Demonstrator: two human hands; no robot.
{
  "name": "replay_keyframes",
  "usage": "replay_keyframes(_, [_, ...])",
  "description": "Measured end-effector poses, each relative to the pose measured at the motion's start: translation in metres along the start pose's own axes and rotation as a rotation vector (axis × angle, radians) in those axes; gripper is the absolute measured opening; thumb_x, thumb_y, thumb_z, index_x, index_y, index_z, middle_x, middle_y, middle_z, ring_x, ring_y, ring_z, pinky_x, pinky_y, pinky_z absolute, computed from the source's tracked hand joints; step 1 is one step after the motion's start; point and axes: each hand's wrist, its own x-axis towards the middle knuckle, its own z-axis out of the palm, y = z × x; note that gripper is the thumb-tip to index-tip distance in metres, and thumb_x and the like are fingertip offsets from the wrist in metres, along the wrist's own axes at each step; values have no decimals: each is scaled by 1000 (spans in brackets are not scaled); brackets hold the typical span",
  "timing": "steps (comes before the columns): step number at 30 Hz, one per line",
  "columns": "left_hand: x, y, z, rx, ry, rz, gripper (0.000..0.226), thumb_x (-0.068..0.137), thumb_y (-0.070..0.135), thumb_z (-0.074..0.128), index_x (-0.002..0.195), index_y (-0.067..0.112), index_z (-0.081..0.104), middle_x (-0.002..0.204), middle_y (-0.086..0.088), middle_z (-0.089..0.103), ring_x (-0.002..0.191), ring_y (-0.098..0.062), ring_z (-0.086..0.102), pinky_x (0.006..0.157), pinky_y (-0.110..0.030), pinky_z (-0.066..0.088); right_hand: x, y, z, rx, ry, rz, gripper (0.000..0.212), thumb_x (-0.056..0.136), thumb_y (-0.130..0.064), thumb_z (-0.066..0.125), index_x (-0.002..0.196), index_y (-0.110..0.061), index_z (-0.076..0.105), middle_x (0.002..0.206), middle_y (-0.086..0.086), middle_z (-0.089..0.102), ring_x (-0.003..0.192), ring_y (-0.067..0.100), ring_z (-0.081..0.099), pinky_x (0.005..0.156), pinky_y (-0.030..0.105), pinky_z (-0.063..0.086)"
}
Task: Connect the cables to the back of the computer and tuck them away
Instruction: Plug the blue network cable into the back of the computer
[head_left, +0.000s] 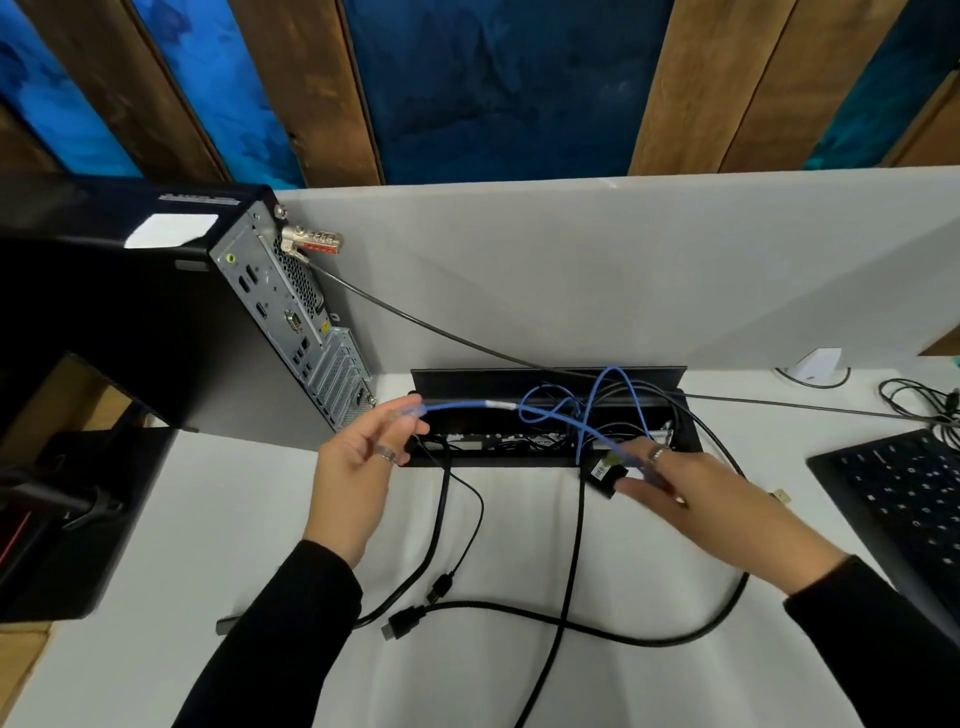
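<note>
A black small computer stands at the left on the white desk, its grey back panel with ports facing me. My left hand pinches the plug end of a blue network cable just right of the panel's lower corner. The blue cable loops over the open black cable tray set in the desk. My right hand holds another stretch of the blue cable next to a small black adapter at the tray's right front. Loose black cables with plugs lie in front.
A security lock with a grey wire hangs from the computer's top rear. A black keyboard sits at the right, more cables behind it. A grey partition backs the desk. A monitor arm is at the left.
</note>
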Motion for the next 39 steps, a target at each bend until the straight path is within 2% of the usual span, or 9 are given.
replay_keyframes(4, [-10, 5, 6, 88, -97, 35, 24, 90, 10, 55, 94, 30, 66, 71, 19, 70, 65, 8, 55, 66, -3, 43, 25, -40, 13, 368, -61, 26, 17, 91, -39, 48, 102, -48, 40, 68, -2, 56, 54, 8, 54, 58, 18, 46])
replay_keyframes(8, [-21, 11, 8, 186, -105, 108, 24, 86, 12, 59, 93, 34, 67, 77, 7, 66, 64, 4, 51, 68, -5, 42, 44, -71, 23, 440, -39, -63, 17, 95, -34, 43, 104, -27, 55, 57, -9, 43, 47, 4, 41, 52, 13, 37])
replay_keyframes(12, [-21, 16, 6, 39, -23, 65, 15, 83, 5, 62, 95, 13, 67, 69, 12, 69, 62, 6, 56, 65, -6, 46, 49, -85, 36, 473, 138, -119, 21, 96, -25, 43, 97, -14, 61, 49, -16, 48, 50, -2, 48, 52, 8, 35])
replay_keyframes(15, [-15, 13, 2, -72, 7, 3, 17, 80, 19, 66, 95, 12, 67, 77, 8, 72, 68, -2, 59, 68, -14, 51, 54, -88, 50, 423, 282, -134, 27, 95, -33, 43, 101, -16, 63, 52, -19, 46, 56, -2, 51, 57, 8, 38])
replay_keyframes(18, [-11, 12, 1, -71, -2, 9, 16, 79, 19, 63, 93, 14, 67, 77, 11, 72, 69, -1, 60, 67, -13, 52, 57, -85, 61, 344, 383, -152, 36, 93, -40, 39, 109, -19, 63, 84, -8, 69, 74, 4, 63, 72, 18, 47])
replay_keyframes(23, [1, 7, -8, 61, 6, 104, 19, 76, 12, 70, 83, 29, 73, 69, -7, 67, 65, -4, 55, 68, -11, 47, 68, -88, 63, 323, 243, -199, 45, 91, -46, 26, 110, -22, 58, 92, -3, 67, 78, 13, 63, 71, 26, 52])
replay_keyframes(30, [14, -5, -17, 329, 57, 277, 23, 73, 29, 71, 86, 48, 70, 78, -9, 67, 68, -2, 54, 74, -14, 45, 92, -93, 72, -6, 451, -360, 29, 95, -31, 41, 93, -14, 64, 60, 1, 61, 47, 19, 53, 41, 30, 47])
replay_keyframes(35, [23, -11, -22, 391, 83, 340, 21, 76, 26, 70, 93, 37, 67, 78, -3, 68, 71, -19, 57, 74, -20, 48, 103, -91, 80, -130, 527, -434, 15, 89, -20, 55, 94, -11, 66, 53, 1, 56, 43, 19, 49, 39, 25, 43])
replay_keyframes(39, [28, -11, -25, 417, 73, 389, 22, 76, 27, 69, 92, 40, 65, 88, 14, 69, 72, -11, 57, 74, -11, 45, 107, -93, 81, -156, 552, -445, 13, 88, -21, 56, 89, -11, 65, 51, 0, 54, 41, 17, 46, 39, 23, 38])
